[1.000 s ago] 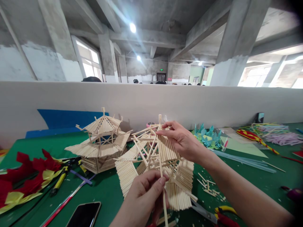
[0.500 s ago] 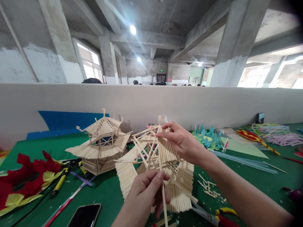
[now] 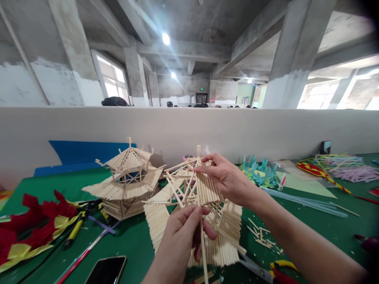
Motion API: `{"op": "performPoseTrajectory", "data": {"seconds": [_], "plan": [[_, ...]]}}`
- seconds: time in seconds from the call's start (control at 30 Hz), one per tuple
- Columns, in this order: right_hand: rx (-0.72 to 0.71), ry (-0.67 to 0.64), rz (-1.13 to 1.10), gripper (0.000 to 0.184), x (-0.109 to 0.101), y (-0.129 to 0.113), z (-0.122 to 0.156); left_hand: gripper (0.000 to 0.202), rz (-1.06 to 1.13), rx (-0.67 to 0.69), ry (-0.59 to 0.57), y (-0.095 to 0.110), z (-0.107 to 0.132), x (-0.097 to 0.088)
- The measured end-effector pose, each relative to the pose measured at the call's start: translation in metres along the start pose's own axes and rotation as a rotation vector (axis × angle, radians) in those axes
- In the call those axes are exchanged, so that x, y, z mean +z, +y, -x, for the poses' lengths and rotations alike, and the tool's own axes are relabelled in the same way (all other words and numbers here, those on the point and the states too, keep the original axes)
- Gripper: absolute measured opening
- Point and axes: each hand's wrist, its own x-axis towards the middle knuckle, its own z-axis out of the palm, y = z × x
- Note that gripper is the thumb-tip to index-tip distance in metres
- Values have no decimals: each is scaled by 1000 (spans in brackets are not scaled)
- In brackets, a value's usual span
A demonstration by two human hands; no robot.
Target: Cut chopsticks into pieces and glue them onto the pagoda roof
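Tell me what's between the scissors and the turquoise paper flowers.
In the head view, short stick pieces lie scattered on the green tabletop between the scissors and the turquoise paper flowers; your right forearm also crosses that stretch.

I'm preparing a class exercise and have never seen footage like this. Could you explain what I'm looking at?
There is no machine here, just a person's bare hands. The view comes from a camera worn on the head, looking forward and down. The left hand pinches a long thin stick. The right hand has its fingers at the upper roof of a partly open stick pavilion. A second pavilion stands to the left. Also on the green table are a phone, scissors and short stick pieces.
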Motion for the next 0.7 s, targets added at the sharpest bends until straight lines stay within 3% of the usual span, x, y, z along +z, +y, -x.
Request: {"op": "performPoseTrajectory", "data": {"seconds": [0.7], "plan": [[-2, 10, 3, 34, 0, -2, -1, 26, -13, 16, 6, -3, -1, 0]]}}
